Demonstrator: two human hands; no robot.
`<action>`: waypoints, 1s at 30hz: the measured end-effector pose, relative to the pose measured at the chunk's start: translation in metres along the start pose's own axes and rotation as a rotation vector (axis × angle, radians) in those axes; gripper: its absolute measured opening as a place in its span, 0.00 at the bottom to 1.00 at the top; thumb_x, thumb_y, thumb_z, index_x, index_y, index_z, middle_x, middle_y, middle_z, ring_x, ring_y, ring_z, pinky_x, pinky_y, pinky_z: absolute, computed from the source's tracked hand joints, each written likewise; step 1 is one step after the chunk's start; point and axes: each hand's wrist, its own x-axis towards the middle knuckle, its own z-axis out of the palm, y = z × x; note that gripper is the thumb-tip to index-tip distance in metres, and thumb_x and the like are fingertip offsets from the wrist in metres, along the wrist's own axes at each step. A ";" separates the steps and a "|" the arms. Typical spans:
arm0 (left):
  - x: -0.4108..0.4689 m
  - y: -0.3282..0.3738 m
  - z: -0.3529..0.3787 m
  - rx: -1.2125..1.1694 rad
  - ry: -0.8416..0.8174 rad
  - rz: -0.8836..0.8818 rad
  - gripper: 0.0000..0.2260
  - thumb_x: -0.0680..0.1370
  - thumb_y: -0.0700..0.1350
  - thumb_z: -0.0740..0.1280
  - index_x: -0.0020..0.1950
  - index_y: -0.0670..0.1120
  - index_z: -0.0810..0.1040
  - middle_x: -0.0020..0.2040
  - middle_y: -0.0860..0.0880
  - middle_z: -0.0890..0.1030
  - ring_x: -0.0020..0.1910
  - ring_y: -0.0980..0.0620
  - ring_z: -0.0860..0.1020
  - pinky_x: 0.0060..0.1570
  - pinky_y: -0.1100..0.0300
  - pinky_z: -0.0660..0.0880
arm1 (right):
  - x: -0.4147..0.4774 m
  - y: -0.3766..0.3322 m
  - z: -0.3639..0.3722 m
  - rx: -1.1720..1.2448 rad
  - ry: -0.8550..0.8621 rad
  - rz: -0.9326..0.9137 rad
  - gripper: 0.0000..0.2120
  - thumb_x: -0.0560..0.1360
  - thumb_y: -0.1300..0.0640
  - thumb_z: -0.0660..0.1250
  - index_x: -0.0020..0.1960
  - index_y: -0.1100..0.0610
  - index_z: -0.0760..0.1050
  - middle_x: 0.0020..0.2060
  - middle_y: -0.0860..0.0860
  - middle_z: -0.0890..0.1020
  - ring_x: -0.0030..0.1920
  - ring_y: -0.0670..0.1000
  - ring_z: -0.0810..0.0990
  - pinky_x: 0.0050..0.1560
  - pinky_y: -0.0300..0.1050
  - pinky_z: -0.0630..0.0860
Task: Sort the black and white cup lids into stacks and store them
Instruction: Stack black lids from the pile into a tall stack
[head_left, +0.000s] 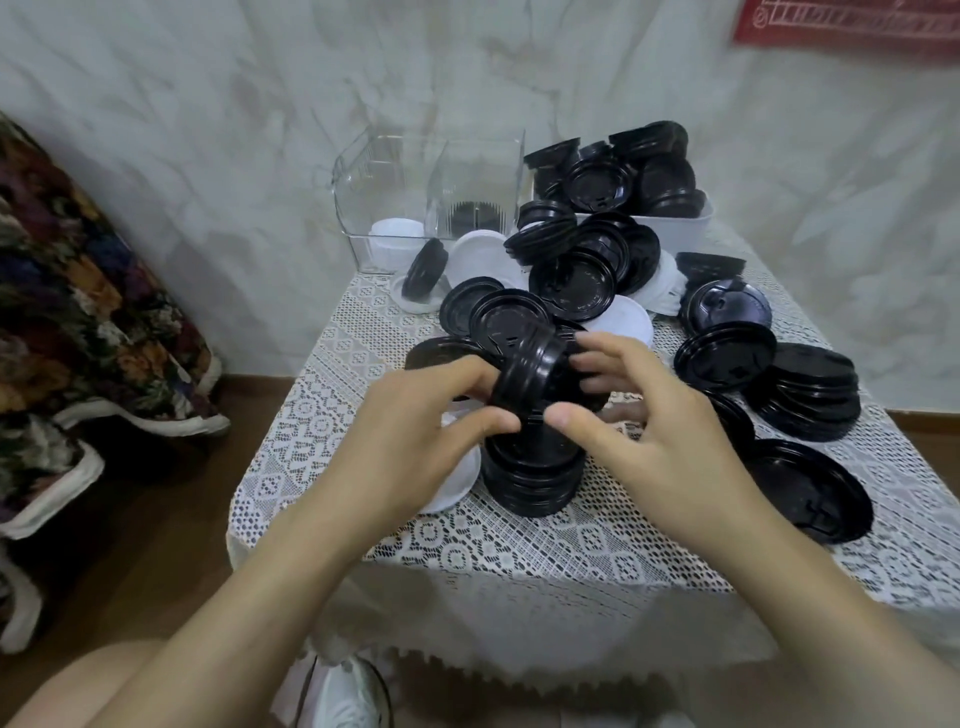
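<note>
A short tilted stack of black lids (530, 371) hangs above a taller black stack (535, 475) standing on the lace-covered table (519, 545). My left hand (415, 426) grips the tilted stack from the left, thumb below and fingers on top. My right hand (644, 415) holds its right side with curled fingers and thumb. A white lid (452, 488) lies partly hidden under my left hand. Loose black lids (571, 280) and white lids (623, 317) are heaped behind.
A clear two-compartment box (431, 171) at the back holds white lids on the left and black lids on the right. A white tray (680, 228) brims with black lids. More black stacks (810, 395) and a single lid (810, 488) sit right. Patterned fabric (78, 312) lies left.
</note>
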 end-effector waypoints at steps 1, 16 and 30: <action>-0.001 0.002 0.003 -0.015 -0.021 0.014 0.05 0.77 0.48 0.75 0.52 0.53 0.85 0.48 0.63 0.85 0.52 0.65 0.81 0.53 0.65 0.74 | 0.000 -0.001 0.001 0.039 -0.005 -0.008 0.34 0.68 0.30 0.72 0.71 0.37 0.71 0.62 0.35 0.79 0.63 0.38 0.78 0.62 0.46 0.78; -0.005 0.009 0.018 -0.227 0.019 0.057 0.02 0.78 0.43 0.74 0.49 0.49 0.83 0.45 0.58 0.85 0.51 0.54 0.83 0.54 0.60 0.76 | 0.006 -0.007 0.000 0.270 -0.057 -0.023 0.28 0.73 0.58 0.78 0.68 0.42 0.72 0.60 0.37 0.81 0.60 0.45 0.83 0.60 0.43 0.80; -0.010 -0.010 0.018 -0.239 -0.091 -0.157 0.22 0.82 0.38 0.68 0.71 0.61 0.74 0.62 0.63 0.82 0.65 0.65 0.77 0.61 0.68 0.74 | 0.007 0.002 -0.015 -0.167 -0.196 0.019 0.41 0.59 0.28 0.75 0.70 0.33 0.72 0.58 0.32 0.79 0.57 0.37 0.79 0.60 0.43 0.76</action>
